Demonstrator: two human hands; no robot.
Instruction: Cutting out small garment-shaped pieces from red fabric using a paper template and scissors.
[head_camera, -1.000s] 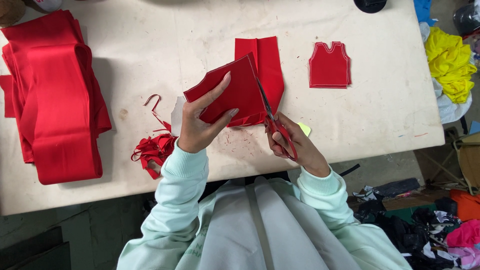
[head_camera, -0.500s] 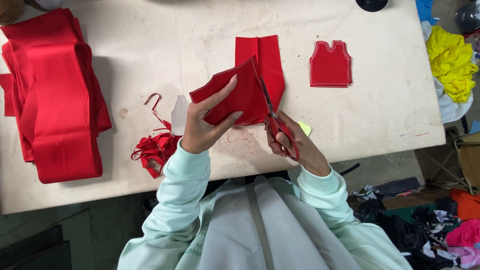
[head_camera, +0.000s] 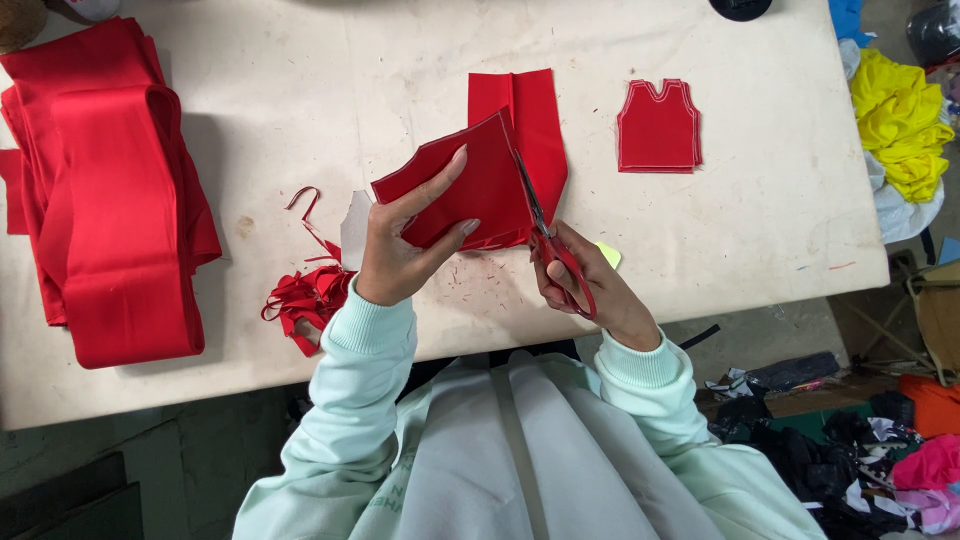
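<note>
My left hand (head_camera: 405, 240) holds a small red fabric piece (head_camera: 465, 185) with white stitching along its edge, lifted above the table. My right hand (head_camera: 585, 285) grips red-handled scissors (head_camera: 545, 235), whose blades run along the right edge of that piece. Under it lies a folded red fabric strip (head_camera: 535, 120). A finished small red vest-shaped piece (head_camera: 657, 127) lies to the right on the pale table (head_camera: 300, 90).
A big pile of folded red cloth (head_camera: 110, 190) fills the table's left. Red trimmings (head_camera: 305, 290) and a grey template (head_camera: 354, 228) lie by my left wrist. Yellow cloth (head_camera: 900, 120) hangs at the right edge; mixed rags (head_camera: 860, 440) cover the floor.
The scissors have moved up along the right edge of the red piece, and my left hand has turned the piece slightly.
</note>
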